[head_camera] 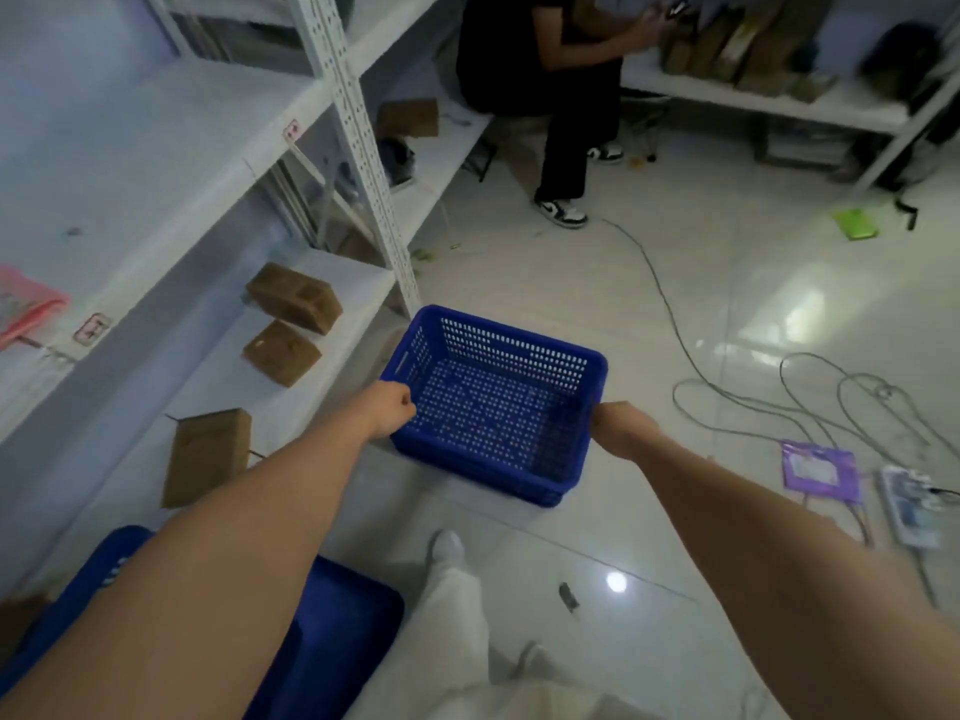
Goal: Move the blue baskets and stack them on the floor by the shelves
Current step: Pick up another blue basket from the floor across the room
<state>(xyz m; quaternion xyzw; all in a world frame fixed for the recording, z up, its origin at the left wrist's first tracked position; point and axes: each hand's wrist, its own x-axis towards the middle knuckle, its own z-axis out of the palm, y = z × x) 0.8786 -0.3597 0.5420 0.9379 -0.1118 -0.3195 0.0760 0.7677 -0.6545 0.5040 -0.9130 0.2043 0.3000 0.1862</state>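
Blue basket (496,402) held at both side rims, low over the floor (649,304) beside the shelves (208,163).

My left hand (390,410) and right hand (618,426) have fingers clamped on its rims. It seems to sit in a second basket beneath. I judge a skewed release could jam the nesting; the loose cables (810,407) near my right could trip me.
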